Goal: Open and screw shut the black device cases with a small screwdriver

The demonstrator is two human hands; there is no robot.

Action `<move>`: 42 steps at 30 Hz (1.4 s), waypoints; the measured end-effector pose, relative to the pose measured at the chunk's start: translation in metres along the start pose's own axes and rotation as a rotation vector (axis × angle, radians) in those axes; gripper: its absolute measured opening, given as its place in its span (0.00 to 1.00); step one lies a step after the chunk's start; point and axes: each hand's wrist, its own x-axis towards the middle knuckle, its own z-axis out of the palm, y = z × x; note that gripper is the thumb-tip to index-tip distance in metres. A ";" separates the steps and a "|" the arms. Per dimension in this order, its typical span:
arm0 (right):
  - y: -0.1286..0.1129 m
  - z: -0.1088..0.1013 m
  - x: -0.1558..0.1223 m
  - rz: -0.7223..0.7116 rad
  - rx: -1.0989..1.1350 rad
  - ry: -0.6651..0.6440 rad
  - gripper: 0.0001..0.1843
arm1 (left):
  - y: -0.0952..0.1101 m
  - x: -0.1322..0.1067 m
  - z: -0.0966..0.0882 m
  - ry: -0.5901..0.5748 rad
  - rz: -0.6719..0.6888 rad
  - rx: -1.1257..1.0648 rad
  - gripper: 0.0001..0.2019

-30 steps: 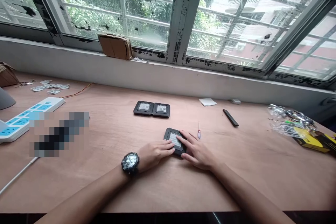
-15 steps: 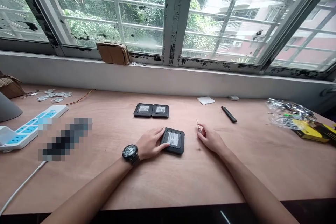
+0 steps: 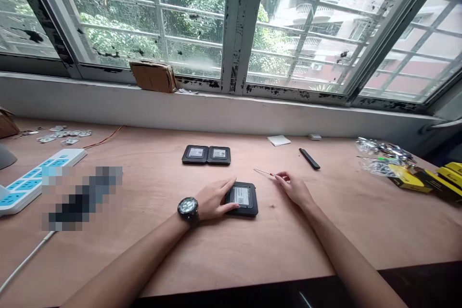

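Note:
My left hand (image 3: 215, 199), with a black watch (image 3: 188, 208) at its wrist, grips the left side of a black drive enclosure (image 3: 250, 206). The enclosure lies on the table, its white-labelled face up, and the thumb rests over its near left part. To its right, my right hand (image 3: 293, 187) holds a thin screwdriver (image 3: 266, 172) between the fingertips. The bare shaft points left, above the tabletop and apart from the enclosure; a bit of red shows by the fingers. Two similar black enclosures (image 3: 195, 154) lie side by side farther back.
A black strip (image 3: 309, 159), a white paper pad (image 3: 278, 140) and a small white block (image 3: 314, 137) lie at the back right. Bagged parts (image 3: 382, 154) and yellow-black boxes (image 3: 411, 179) sit far right. A power strip (image 3: 77, 155) and a blurred-out object stand left.
The screwdriver has swung from upright to nearly level, its shaft now pointing left. My left hand still holds the enclosure. The whole view has shifted slightly.

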 end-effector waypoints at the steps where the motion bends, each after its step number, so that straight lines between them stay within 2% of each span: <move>1: -0.003 -0.001 0.001 -0.002 0.079 0.020 0.21 | 0.002 -0.002 0.000 -0.010 -0.008 -0.001 0.37; 5: -0.020 -0.001 0.011 0.007 0.424 0.124 0.27 | 0.009 -0.006 -0.003 -0.015 -0.037 -0.012 0.36; 8: -0.042 0.004 0.024 0.029 0.602 0.189 0.28 | 0.010 -0.006 -0.008 -0.011 -0.030 -0.058 0.36; 12: -0.082 0.022 0.032 -0.024 0.708 0.254 0.24 | -0.002 -0.008 -0.016 -0.046 0.017 -0.150 0.39; 16: -0.110 0.046 0.018 -0.152 0.744 0.312 0.20 | -0.019 -0.012 -0.019 -0.056 -0.012 -0.124 0.43; 21: -0.110 0.060 -0.007 -0.346 0.574 0.226 0.16 | -0.026 -0.016 -0.017 -0.089 -0.050 -0.073 0.42; 34: -0.098 0.061 -0.007 -0.298 0.611 0.170 0.15 | -0.026 -0.014 -0.019 -0.111 -0.026 -0.077 0.39; 39: -0.099 0.057 -0.006 -0.318 0.632 -0.001 0.18 | -0.026 -0.015 -0.018 -0.120 -0.040 -0.066 0.39; 42: -0.104 0.049 -0.006 -0.346 0.629 -0.110 0.20 | -0.027 -0.016 -0.019 -0.187 -0.054 -0.048 0.43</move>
